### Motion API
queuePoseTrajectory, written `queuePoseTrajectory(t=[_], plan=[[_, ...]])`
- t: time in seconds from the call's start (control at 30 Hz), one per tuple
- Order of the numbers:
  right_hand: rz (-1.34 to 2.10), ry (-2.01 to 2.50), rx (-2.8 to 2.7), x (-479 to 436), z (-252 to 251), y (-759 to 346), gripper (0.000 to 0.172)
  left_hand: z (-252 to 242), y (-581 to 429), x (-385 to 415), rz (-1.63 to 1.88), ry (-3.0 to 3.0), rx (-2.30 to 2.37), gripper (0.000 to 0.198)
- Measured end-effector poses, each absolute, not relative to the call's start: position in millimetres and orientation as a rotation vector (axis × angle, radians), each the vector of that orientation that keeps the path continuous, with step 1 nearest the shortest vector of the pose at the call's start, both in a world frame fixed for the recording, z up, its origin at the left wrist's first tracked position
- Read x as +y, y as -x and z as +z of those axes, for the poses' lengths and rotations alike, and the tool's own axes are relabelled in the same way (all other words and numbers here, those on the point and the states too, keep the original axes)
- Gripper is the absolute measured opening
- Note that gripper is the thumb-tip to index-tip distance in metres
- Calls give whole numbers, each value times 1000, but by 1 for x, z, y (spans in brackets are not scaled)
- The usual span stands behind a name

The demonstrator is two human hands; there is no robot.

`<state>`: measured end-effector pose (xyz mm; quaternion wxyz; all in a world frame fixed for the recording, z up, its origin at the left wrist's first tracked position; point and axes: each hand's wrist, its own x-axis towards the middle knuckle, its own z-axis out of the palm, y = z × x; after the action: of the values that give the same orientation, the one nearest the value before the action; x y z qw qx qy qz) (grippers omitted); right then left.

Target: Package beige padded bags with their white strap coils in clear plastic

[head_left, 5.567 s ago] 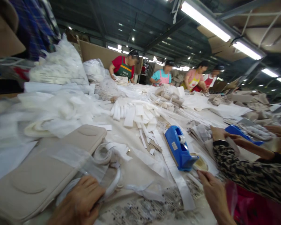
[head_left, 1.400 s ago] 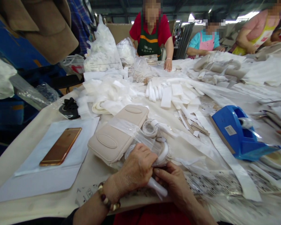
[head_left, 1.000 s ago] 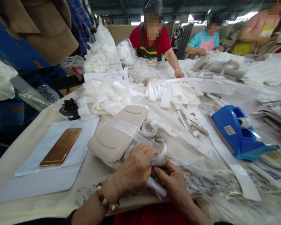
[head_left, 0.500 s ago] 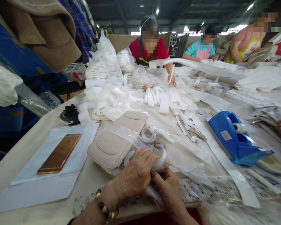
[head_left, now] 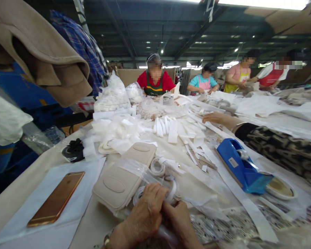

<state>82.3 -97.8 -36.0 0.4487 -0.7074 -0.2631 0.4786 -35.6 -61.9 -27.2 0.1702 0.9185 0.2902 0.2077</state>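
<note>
My left hand (head_left: 149, 207) is closed over the near side of a coiled strap wrapped in white material (head_left: 173, 188). Against it, my right hand (head_left: 178, 218) has its thumb and fingers pinched together; what they hold is hidden. Thin clear plastic hangs below between the two hands. Just beyond my left hand lies a beige zip-around bag (head_left: 111, 185) with oval patches, a clear plastic band (head_left: 134, 167) across its middle. A second small coil of pale strap (head_left: 157, 167) rests against the bag's right side.
A gold phone (head_left: 57, 199) lies on white paper at left. To the right stands a blue tape dispenser (head_left: 232, 164), with a co-worker's patterned sleeve (head_left: 277, 145) reaching in behind it. White strips (head_left: 172, 131) and plastic pile up farther back. Several people work across the table.
My view has tilted up, so the table sits lower in it. A co-worker's arm has come in from the right over the table. My hands keep their hold beside the bag.
</note>
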Motion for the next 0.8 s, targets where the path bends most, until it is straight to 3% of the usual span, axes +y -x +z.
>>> queuePoseTrajectory(t=[0.23,0.5,0.8], plan=[[1155,1744,-639,-93,-38,-82,17,-28,35,-63,591,-2619,843,59],[1346,1665,-530,-95,-37,-80,38,-23,37,-59,608,-2548,872,47],[1487,1469,-365,-101,-38,-81,31,-14,37,-61,614,-2482,931,49]])
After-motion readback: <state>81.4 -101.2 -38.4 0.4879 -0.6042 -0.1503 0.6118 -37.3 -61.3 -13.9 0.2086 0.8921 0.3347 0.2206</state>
